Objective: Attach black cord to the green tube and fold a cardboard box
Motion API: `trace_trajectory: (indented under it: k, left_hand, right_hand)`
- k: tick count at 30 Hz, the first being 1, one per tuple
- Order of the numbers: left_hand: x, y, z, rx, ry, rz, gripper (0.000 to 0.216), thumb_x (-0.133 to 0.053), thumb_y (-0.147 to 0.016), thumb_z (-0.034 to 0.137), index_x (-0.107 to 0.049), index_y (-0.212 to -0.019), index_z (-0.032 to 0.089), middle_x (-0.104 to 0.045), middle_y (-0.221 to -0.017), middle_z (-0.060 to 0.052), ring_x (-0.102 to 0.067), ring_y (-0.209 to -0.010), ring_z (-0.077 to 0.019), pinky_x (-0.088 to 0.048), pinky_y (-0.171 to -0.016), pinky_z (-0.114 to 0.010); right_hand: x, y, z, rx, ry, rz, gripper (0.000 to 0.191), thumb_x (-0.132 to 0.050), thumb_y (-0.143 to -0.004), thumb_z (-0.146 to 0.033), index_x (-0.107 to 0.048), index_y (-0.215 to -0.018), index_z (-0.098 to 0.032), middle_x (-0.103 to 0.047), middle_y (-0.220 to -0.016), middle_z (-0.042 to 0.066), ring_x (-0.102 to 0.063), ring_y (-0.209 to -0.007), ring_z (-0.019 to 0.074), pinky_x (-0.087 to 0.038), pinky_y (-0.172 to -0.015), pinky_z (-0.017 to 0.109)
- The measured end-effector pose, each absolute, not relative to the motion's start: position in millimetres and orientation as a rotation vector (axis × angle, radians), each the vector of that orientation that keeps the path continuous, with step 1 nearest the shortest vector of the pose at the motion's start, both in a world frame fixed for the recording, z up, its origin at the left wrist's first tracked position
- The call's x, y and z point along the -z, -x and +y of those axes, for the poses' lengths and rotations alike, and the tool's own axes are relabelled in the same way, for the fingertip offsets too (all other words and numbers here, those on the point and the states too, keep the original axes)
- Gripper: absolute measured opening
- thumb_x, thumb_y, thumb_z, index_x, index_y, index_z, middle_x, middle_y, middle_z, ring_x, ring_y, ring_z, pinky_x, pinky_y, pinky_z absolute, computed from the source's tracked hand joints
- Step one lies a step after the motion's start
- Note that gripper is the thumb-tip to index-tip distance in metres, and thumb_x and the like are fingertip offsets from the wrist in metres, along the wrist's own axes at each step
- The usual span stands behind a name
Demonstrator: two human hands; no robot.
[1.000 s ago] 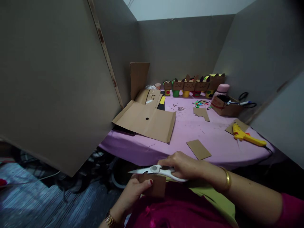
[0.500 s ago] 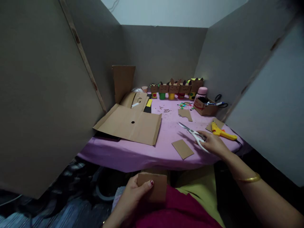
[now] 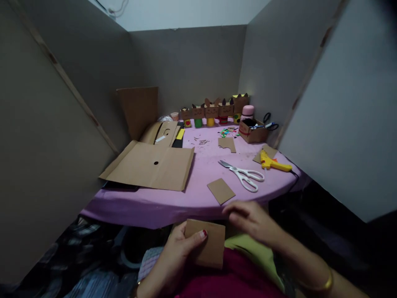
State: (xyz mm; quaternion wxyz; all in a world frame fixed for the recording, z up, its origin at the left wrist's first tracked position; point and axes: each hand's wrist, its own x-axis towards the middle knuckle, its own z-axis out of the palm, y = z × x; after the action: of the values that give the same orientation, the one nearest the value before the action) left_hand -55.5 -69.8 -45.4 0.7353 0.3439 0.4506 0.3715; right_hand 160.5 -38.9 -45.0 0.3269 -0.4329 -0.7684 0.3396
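Note:
My left hand grips a small rectangular piece of cardboard over my lap, the thumb lying across its face. My right hand hovers off the table's front edge, a little to the right of that piece, fingers loosely bent and apart with nothing in them. White-handled scissors lie on the pink tablecloth with blades slightly parted, pointing back left. In front of them lies another cardboard rectangle. A cardboard offcut with a curved cut rests farther back.
A large cardboard sheet covers the table's left. At right are a yellow glue gun and a small box of pens and scissors. Cardboard animal figures stand along the back, behind colored scraps. Grey panels enclose the sides.
My right hand has let go of the scissors, now lying on the table, and has come back toward my lap. The left hand's cardboard has risen slightly. My view has shifted right.

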Motion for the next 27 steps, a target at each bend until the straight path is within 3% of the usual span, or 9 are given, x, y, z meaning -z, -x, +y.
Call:
trace_trajectory:
  k: [2, 6, 13, 19, 24, 27]
  left_hand:
    - [45, 47, -70, -0.774, -0.798, 0.984, 0.024, -0.069, -0.066, 0.027, -0.06, -0.085, 0.014, -0.068, -0.073, -0.004, -0.061, -0.064, -0.0165, -0.046, -0.063, -0.028]
    - [46, 38, -72, -0.751, -0.851, 1.018, 0.025, -0.068, -0.067, 0.033, -0.059, -0.083, 0.015, -0.065, -0.07, -0.001, -0.059, -0.064, -0.0154, -0.045, -0.06, -0.026]
    - [50, 38, -65, -0.721, -0.963, 1.125, 0.025, -0.061, -0.071, 0.042, -0.059, -0.077, 0.017, -0.061, -0.065, 0.001, -0.055, -0.059, -0.0139, -0.04, -0.054, -0.022]
    - [54, 48, -54, -0.936, -0.894, 1.088, 0.042, -0.043, -0.079, 0.053, -0.06, -0.097, 0.018, -0.067, -0.09, -0.006, -0.06, -0.079, -0.0201, -0.046, -0.066, -0.029]
    - [64, 56, -65, -0.983, -1.182, 1.23, 0.034, -0.053, -0.077, 0.044, -0.062, -0.096, 0.017, -0.067, -0.091, -0.007, -0.058, -0.083, -0.0213, -0.045, -0.069, -0.027]
    - [64, 59, -68, -1.018, -1.411, 1.307, 0.032, -0.05, -0.08, 0.04, -0.063, -0.095, 0.015, -0.068, -0.087, -0.006, -0.057, -0.077, -0.0198, -0.043, -0.066, -0.026]
  right_hand:
    - [46, -144, -62, -0.997, 1.083, -1.962, 0.027, -0.045, -0.085, -0.038, -0.058, -0.074, -0.017, -0.056, -0.062, -0.002, -0.05, -0.058, 0.0118, -0.036, -0.052, 0.02]
    - [60, -136, -78, -0.999, 1.161, -1.799, 0.031, -0.046, -0.086, -0.034, -0.051, -0.062, -0.016, -0.047, -0.055, -0.005, -0.042, -0.054, 0.0092, -0.03, -0.05, 0.02]
    - [72, -135, -77, -1.223, 1.066, -1.744, 0.017, -0.052, -0.082, -0.032, -0.053, -0.073, -0.017, -0.048, -0.061, -0.005, -0.041, -0.057, 0.0097, -0.029, -0.05, 0.02]
    - [92, -118, -75, -1.373, 1.043, -1.21, 0.025, -0.049, -0.083, -0.043, -0.047, -0.079, -0.018, -0.042, -0.059, -0.007, -0.034, -0.043, 0.0055, -0.024, -0.039, 0.017]
    - [103, -102, -79, -1.391, 1.008, -1.073, 0.028, -0.052, -0.081, -0.045, -0.045, -0.078, -0.018, -0.042, -0.053, -0.009, -0.032, -0.038, 0.0034, -0.023, -0.038, 0.015]
    - [102, -99, -84, -1.48, 0.948, -1.132, 0.029, -0.053, -0.08, -0.046, -0.045, -0.078, -0.019, -0.048, -0.059, -0.007, -0.035, -0.039, 0.0032, -0.026, -0.038, 0.015]
